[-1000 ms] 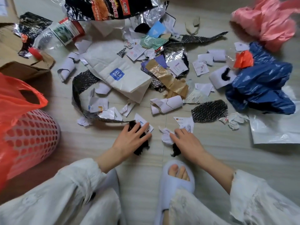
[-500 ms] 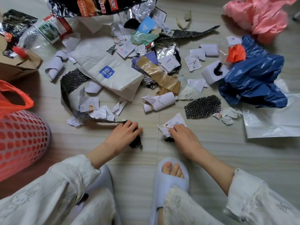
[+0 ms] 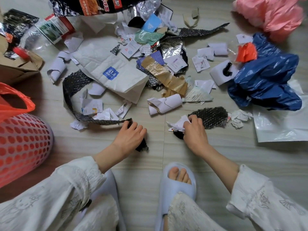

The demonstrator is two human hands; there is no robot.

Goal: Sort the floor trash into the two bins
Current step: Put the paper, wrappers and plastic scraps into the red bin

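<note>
Pale tiled floor (image 3: pixel 150 164) carries the whole scatter of trash, with the person crouched at its near edge. Left hand (image 3: pixel 129 136) has its grip curled round the near end of a long black bubble-wrap strip (image 3: pixel 70 90), which arcs away to the left under torn labels; a dark bunch of it shows below the palm. Right hand (image 3: pixel 194 130) pinches a wad of crumpled white paper scraps (image 3: pixel 177 125) against a small dark piece, fingertips touching the edge of a loose black bubble-wrap patch (image 3: pixel 210 116). Judged sound practice: gather each hand's load fully before lifting, and draw the strip out slowly so the paper lying on it slides off rather than trailing along — plastic and paper appear bound for different bins. One bin is in view, a pink perforated basket (image 3: pixel 25 147) lined with an orange bag (image 3: pixel 15 104), well to the left; the second cannot be identified with certainty. Obstructions beyond: a white paper bag (image 3: pixel 106 70) overlapping the strip, a rolled paper tube (image 3: pixel 166 104), brown tape (image 3: pixel 166 79), a blue plastic bag (image 3: pixel 266 80) at right.
</note>
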